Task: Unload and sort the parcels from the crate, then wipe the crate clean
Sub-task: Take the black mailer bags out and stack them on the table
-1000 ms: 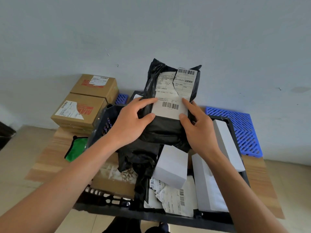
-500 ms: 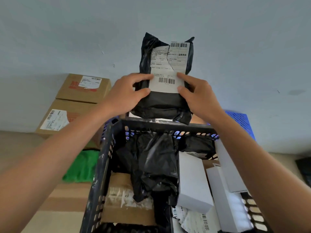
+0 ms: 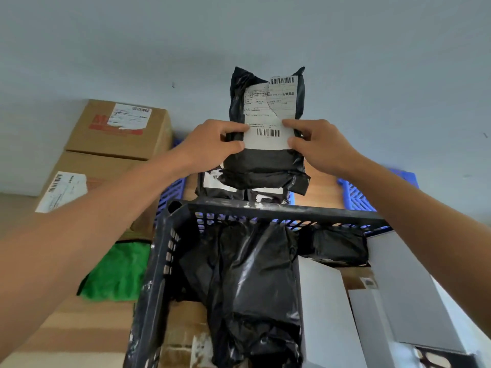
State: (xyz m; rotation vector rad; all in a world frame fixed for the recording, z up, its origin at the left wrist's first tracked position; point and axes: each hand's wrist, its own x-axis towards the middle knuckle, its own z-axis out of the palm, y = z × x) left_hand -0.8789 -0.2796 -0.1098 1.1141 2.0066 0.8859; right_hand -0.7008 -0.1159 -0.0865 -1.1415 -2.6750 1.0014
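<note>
1. We held our left hand (image 3: 210, 144) and right hand (image 3: 318, 144) up beyond the far rim of the crate, each pinching one side edge of a black plastic mailer bag with a torn white shipping label (image 3: 265, 166), thumbs on the label face and fingers hidden behind the bag.
2. The bag stood upright between our hands, its lower folded end just above more black bagged parcels (image 3: 225, 188) that lay behind the crate; how many there were we could not tell, as the held bag covered most of them.
3. The black perforated plastic crate (image 3: 265, 209) sat below our forearms, with its near edge cut off by the frame. Inside it lay a crumpled black plastic bag parcel (image 3: 249, 282), white rectangular boxes (image 3: 324, 314) and a brown cardboard piece (image 3: 183, 330) only partly visible.
4. A green cloth (image 3: 119, 274) lay left of the crate, partly covered by our left forearm.
5. Two brown cardboard boxes with labels (image 3: 119, 134) were stacked at the far left; the label print was too small to read.
6. Blue slatted plastic panels (image 3: 356, 192) showed behind the crate, largely hidden.
</note>
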